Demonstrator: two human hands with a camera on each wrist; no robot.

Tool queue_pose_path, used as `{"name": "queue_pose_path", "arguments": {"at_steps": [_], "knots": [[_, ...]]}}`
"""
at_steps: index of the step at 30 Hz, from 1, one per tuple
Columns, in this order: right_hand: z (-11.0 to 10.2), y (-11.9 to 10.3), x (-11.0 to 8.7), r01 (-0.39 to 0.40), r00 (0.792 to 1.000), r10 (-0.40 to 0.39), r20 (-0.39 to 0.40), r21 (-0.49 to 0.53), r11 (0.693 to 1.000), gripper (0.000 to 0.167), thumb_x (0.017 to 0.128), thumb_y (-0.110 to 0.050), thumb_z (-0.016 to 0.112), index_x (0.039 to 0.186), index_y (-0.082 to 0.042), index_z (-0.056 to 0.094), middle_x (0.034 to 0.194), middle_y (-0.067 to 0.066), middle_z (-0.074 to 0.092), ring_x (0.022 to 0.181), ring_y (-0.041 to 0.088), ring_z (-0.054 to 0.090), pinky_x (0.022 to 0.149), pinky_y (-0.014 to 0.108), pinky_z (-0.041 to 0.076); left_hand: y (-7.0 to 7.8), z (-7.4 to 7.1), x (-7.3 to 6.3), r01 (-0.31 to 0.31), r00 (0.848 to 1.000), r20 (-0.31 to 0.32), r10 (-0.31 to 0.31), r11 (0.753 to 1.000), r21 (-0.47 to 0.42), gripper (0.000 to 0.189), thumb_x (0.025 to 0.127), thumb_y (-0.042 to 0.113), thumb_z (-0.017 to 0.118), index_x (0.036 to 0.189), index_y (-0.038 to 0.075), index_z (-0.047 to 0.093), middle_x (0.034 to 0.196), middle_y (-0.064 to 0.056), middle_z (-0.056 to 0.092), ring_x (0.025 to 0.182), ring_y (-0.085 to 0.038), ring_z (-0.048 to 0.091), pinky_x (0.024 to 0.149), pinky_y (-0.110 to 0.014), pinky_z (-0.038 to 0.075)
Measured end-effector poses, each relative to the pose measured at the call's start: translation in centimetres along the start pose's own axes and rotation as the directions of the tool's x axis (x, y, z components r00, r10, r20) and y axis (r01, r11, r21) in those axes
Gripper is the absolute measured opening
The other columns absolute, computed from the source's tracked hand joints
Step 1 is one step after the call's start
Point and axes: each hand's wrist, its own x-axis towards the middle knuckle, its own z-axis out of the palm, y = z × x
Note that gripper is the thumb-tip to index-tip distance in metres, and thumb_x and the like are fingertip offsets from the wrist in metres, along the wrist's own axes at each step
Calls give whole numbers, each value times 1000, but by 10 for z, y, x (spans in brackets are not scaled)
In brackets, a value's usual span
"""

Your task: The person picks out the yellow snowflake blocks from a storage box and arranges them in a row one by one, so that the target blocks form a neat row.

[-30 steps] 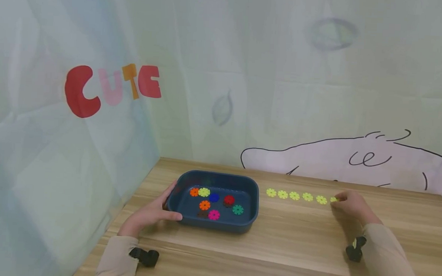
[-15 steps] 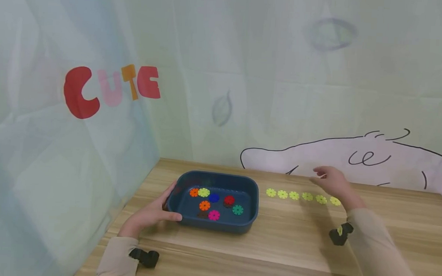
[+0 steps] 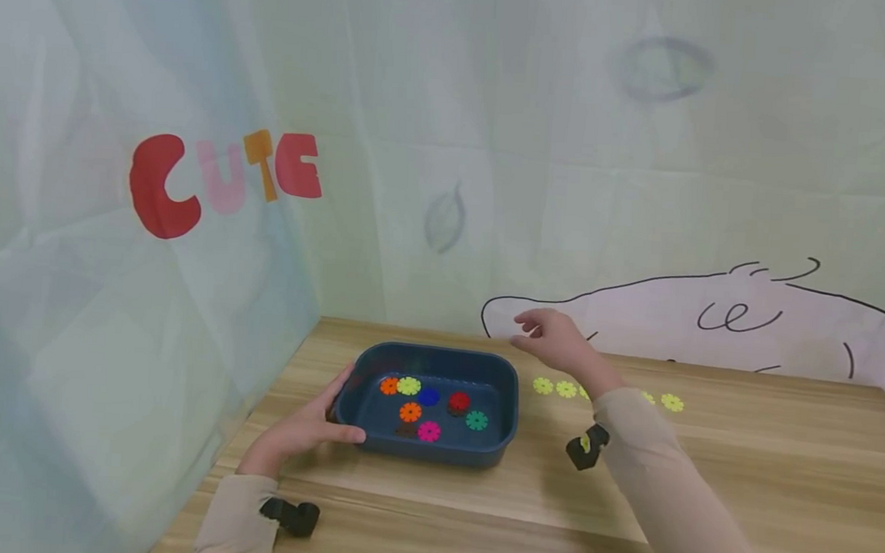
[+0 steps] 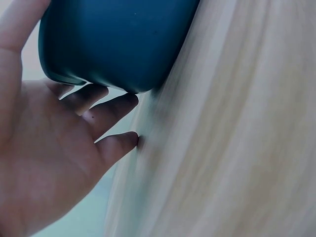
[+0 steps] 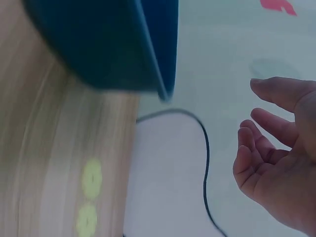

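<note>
A dark blue plastic tub (image 3: 433,453) stands on the table, with several flower-shaped notched discs inside: an orange disc (image 3: 409,412), a yellow one (image 3: 408,386), a blue one, red, green, pink and brown. My left hand (image 3: 303,429) holds the tub's left end, thumb on the near side, fingers along the end wall; in the left wrist view the fingers (image 4: 116,109) bend against it. Right of the tub lies a row of yellow discs (image 3: 543,386), partly hidden by my right forearm. My right hand (image 3: 555,341) hovers beyond the tub's far right corner, fingers loosely bent, holding nothing.
The wooden table (image 3: 475,512) meets a pale cloth backdrop (image 3: 391,249) at the back and left. Coloured letters and a line drawing decorate the cloth. A black camera mount (image 3: 587,447) sits on the right wrist, another (image 3: 290,517) on the left.
My right hand has let go of the yellow disc at the row's right end, lifted and moved left over the row toward the tub. The left hand and tub have stayed put.
</note>
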Motion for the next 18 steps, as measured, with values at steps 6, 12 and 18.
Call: {"name": "queue_pose_path", "arguments": {"at_steps": [6, 12, 18], "knots": [[30, -30, 15, 67, 996, -69, 63, 31, 997, 40, 91, -18, 64, 125, 2, 60, 116, 20, 64, 104, 31, 61, 86, 41, 53, -1, 0, 1, -8, 1000, 3, 8, 1000, -2, 116, 79, 29, 79, 156, 18, -6, 161, -19, -4, 144, -45, 3, 111, -65, 9], [59, -54, 25, 34, 989, -43, 139, 65, 997, 41, 91, -22, 65, 126, -2, 60, 118, 17, 64, 107, 29, 60, 91, 40, 51, 0, 0, 2, 0, 1000, 2, 0, 1000, -2, 115, 79, 29, 79, 156, 19, -6, 161, -18, -4, 144, -43, 4, 111, -65, 9], [90, -64, 33, 22, 987, -34, 159, 78, 997, 41, 91, -23, 66, 125, -2, 61, 118, 16, 64, 107, 29, 60, 91, 41, 50, -1, -1, 1, -14, 1000, 7, 13, 1000, 4, 115, 80, 29, 78, 156, 18, -7, 161, -19, -4, 144, -45, 4, 111, -66, 9]]}}
